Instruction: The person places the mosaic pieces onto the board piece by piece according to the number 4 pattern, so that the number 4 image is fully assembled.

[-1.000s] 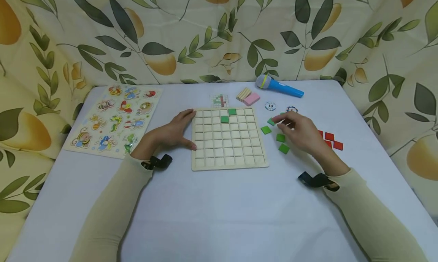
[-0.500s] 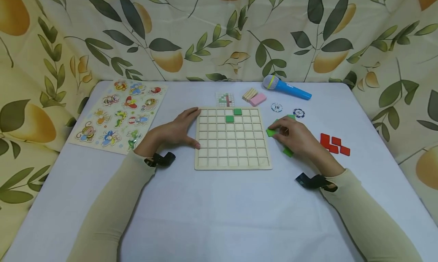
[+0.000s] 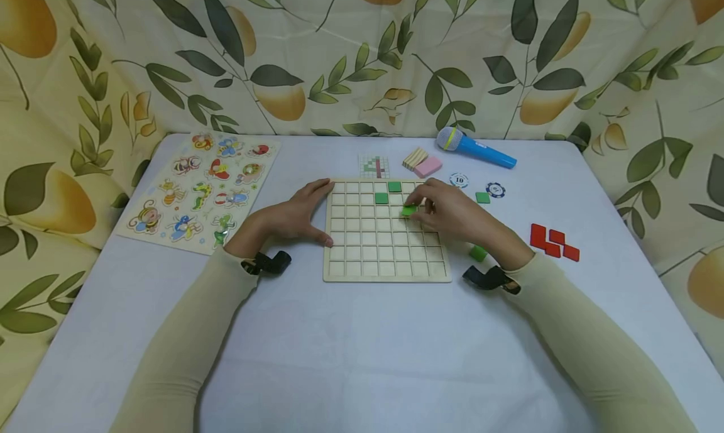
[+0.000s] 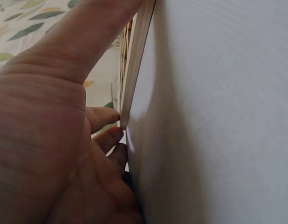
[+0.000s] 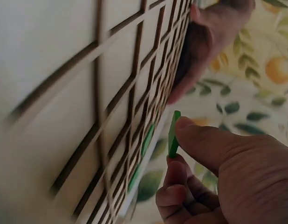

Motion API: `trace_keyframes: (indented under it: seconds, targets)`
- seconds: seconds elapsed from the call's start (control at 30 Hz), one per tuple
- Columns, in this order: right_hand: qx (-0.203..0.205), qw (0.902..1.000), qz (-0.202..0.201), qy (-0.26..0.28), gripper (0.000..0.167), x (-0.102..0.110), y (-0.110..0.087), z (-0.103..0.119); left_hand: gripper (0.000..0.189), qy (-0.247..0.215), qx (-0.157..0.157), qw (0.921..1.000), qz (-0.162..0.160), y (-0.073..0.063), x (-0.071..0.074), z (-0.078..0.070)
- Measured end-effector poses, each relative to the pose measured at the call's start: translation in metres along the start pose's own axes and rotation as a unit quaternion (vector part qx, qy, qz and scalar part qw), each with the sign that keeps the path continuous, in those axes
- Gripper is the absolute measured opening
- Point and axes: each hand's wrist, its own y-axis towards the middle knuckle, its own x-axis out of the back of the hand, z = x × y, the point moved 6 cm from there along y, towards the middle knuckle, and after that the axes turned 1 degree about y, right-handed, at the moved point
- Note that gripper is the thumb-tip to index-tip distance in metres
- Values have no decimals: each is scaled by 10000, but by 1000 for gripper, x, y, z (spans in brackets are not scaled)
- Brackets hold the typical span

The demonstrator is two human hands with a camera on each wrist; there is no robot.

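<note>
A wooden grid board (image 3: pixel 387 279) lies flat on the white table, with two green square tiles set in its upper cells, one tile (image 3: pixel 394 186) by the far edge and another tile (image 3: pixel 381 198) diagonally nearer. My right hand (image 3: pixel 452 214) is over the board's right half, pinching a green tile (image 5: pixel 174 134) between thumb and fingers. In the right wrist view that tile is apart from the grid. My left hand (image 3: pixel 291 219) rests against the board's left edge, thumb and fingers spread along it. Loose green tiles, such as one tile (image 3: pixel 477 253), lie right of the board, partly hidden by my right hand.
Several red tiles (image 3: pixel 538 235) lie farther right. Behind the board are a small grid pattern card (image 3: pixel 374 166), a striped block (image 3: pixel 415 158), a pink block (image 3: pixel 428 166), two round chips (image 3: pixel 496 190) and a blue toy microphone (image 3: pixel 486 151). An insect picture sheet (image 3: pixel 195 194) lies left.
My right hand picked up a green tile from the loose group and carried it left over the board. My left hand has stayed at the board's left edge.
</note>
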Motion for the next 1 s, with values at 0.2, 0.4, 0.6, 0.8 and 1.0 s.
trace_keyframes:
  seconds: [0.2, 0.4, 0.6, 0.8, 1.0]
  targets:
    - [862, 9959, 288, -44, 14, -23, 37, 43, 131, -110, -104, 9999, -22, 1, 0, -2]
    - [813, 9960, 297, -216, 9, -31, 51, 47, 131, -107, -70, 9999, 18, 1, 2, -7]
    - [809, 9961, 283, -219, 10, -29, 55, 54, 132, 11, -47, 10000, -2, 1, 7, -7]
    - [1014, 9941, 336, -207, 19, -24, 46, 53, 132, -15, -59, 10000, -9, 2, 7, -5]
    - [676, 9966, -473, 74, 27, 4, -8, 27, 132, -21, 11, 10000, 59, 0, 2, 0]
